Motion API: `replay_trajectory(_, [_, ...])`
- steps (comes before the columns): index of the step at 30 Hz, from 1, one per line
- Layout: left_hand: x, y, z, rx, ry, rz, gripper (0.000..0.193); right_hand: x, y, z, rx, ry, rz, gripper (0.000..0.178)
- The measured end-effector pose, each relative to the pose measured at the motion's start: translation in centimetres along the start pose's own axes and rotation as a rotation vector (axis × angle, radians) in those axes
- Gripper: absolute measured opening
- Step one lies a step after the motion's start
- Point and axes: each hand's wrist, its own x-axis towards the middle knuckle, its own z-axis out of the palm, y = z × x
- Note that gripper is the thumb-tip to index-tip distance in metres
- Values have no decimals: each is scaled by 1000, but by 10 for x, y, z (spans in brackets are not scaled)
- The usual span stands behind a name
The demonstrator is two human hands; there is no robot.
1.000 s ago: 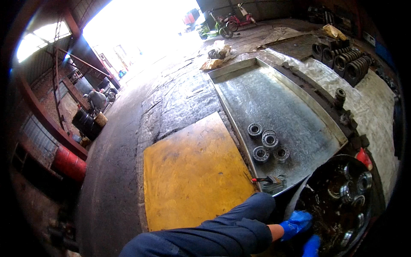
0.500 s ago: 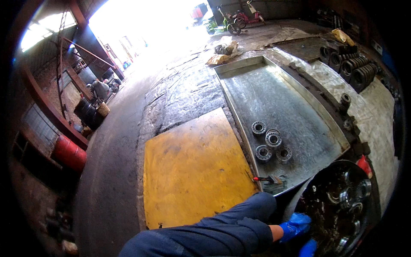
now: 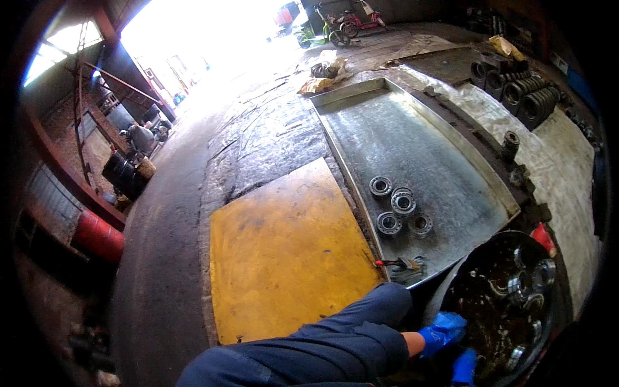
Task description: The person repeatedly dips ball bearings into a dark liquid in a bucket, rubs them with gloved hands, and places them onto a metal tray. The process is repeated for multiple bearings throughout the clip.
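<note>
My left hand (image 3: 443, 333), in a blue rubber glove, is at the near-left side of a round dark basin (image 3: 436, 298). Its fingers look curled together; whatever they grip is hidden. Just below it, my right hand (image 3: 463, 367), gloved in the same blue, shows only in part, its fingers out of sight. Dark, oily liquid (image 3: 480, 300) with pale streaks fills the basin. Several metal bearing rings (image 3: 543, 273) sit in it along the right side.
Beyond the basin lies a long shallow metal tray (image 3: 412, 142) with several bearings (image 3: 389, 224) and a red-handled brush (image 3: 407, 264). A yellow board (image 3: 284, 258) covers floor on the left. Stacked rings (image 3: 538, 106) stand far right; a red object (image 3: 543, 238) is beside the basin.
The whole view has shifted slightly, with the scene now a little higher and further left. Both gloved hands keep nearly the same place at the basin, the right one showing slightly more.
</note>
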Motion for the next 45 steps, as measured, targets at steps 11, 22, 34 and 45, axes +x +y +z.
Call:
replay_trajectory(11, [0, 0, -2, 27, -52, -14, 16, -4, 5, -2, 30, -7, 1, 45])
replay_trajectory(22, [3, 17, -22, -27, -141, -124, 19, 1, 10, -4, 68, -7, -4, 46])
replay_trajectory(34, [-1, 4, -6, -10, 21, 17, 22, -1, 13, -5, 98, -10, -10, 47])
replay_trajectory(45, [1, -4, 8, -58, 112, 69, 21, 2, 21, -8, 121, -8, -15, 49])
